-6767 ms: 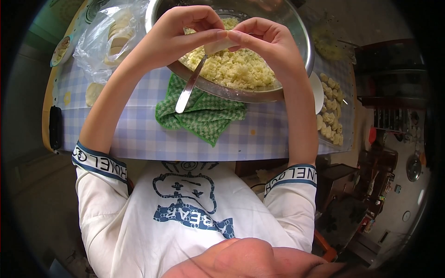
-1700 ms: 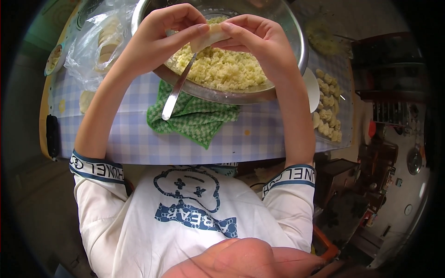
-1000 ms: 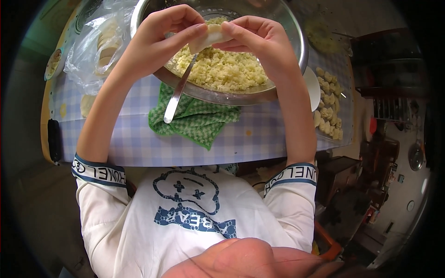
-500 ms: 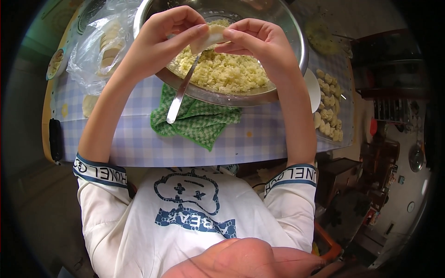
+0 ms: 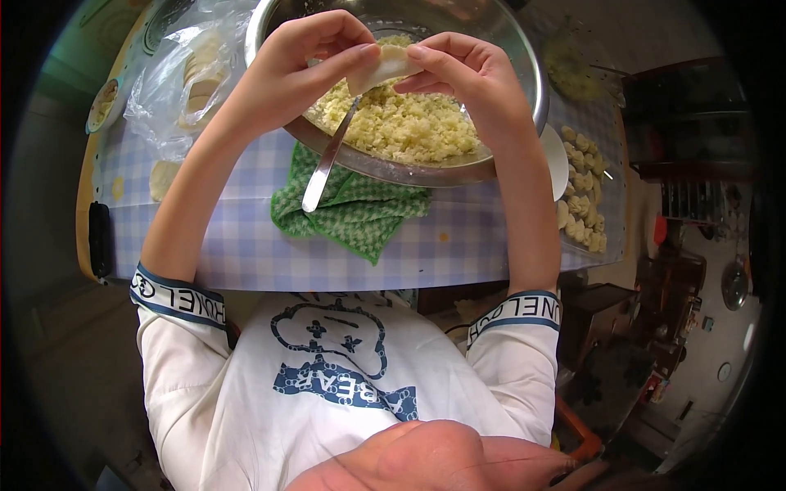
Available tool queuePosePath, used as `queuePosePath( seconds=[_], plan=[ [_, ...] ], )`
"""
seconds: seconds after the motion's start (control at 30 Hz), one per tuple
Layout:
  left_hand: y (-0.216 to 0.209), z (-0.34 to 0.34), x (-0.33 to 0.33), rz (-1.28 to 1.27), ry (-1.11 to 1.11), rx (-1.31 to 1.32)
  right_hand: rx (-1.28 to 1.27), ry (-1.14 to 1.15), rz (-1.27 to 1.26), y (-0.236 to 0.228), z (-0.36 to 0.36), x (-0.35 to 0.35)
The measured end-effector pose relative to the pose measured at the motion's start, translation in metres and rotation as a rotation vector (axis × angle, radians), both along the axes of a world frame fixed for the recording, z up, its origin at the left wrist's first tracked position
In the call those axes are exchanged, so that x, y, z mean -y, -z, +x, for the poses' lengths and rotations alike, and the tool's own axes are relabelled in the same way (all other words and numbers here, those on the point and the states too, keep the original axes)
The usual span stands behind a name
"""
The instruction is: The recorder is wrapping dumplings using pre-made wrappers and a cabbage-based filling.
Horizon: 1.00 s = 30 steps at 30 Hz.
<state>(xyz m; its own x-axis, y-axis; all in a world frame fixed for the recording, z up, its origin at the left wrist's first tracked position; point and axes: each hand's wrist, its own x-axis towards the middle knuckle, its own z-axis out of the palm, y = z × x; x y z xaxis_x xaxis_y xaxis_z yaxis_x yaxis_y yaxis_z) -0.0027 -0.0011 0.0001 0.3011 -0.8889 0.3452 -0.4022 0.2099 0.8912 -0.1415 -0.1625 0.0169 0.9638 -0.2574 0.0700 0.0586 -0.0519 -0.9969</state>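
Above a large steel bowl (image 5: 524,57), both my hands pinch a folded dumpling (image 5: 378,69) made from a pale dough wrapper. The thumb and fingers of my left hand (image 5: 323,61) grip its left end. My right hand (image 5: 463,69) is closed on its right end, with the lower fingers curled beneath. Whatever is inside the fold is hidden. Yellowish chopped filling (image 5: 401,127) covers the bowl's bottom below my hands. A metal spoon (image 5: 323,172) leans over the near rim, its handle toward me and its other end in the filling.
A green checked cloth (image 5: 352,217) lies before the bowl on a blue checked tablecloth (image 5: 237,254). Round wrappers (image 5: 203,82) sit in a plastic bag (image 5: 155,114) at left, a single wrapper (image 5: 162,176) nearer. Shaped dumplings (image 5: 581,188) and a white plate (image 5: 555,164) are at right.
The dumpling has spread a little wider between my fingertips, and my right hand sits slightly farther right. The whole view has shifted slightly. Both hands keep their pinch.
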Motion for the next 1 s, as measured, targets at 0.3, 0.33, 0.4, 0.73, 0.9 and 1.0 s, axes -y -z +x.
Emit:
queuePosePath(
  seconds=[0.3, 0.33, 0.4, 0.73, 0.9, 1.0],
  plan=[
    [0.0009, 0.0005, 0.0009, -0.008, 0.004, 0.001, 0.013, -0.001, -0.042, 0.0034, 0.0015, 0.0020],
    [0.0009, 0.0004, 0.0011, -0.014, 0.004, 0.005, 0.002, 0.008, -0.060, 0.0036, 0.0016, 0.0019],
    [0.0039, -0.0004, 0.0024, -0.037, -0.021, -0.011, -0.006, 0.001, -0.058, 0.0030, 0.0023, 0.0014],
    [0.0058, -0.0009, 0.0039, -0.092, -0.056, -0.007, -0.044, -0.035, -0.028, 0.0000, 0.0014, -0.0013],
    [0.0061, -0.0007, 0.0045, -0.096, -0.046, -0.011, -0.024, -0.023, -0.010, 0.0004, 0.0007, 0.0003],
    [0.0053, 0.0025, 0.0031, -0.065, -0.040, -0.013, -0.009, -0.023, -0.009, 0.0012, 0.0008, 0.0007]
  ],
)
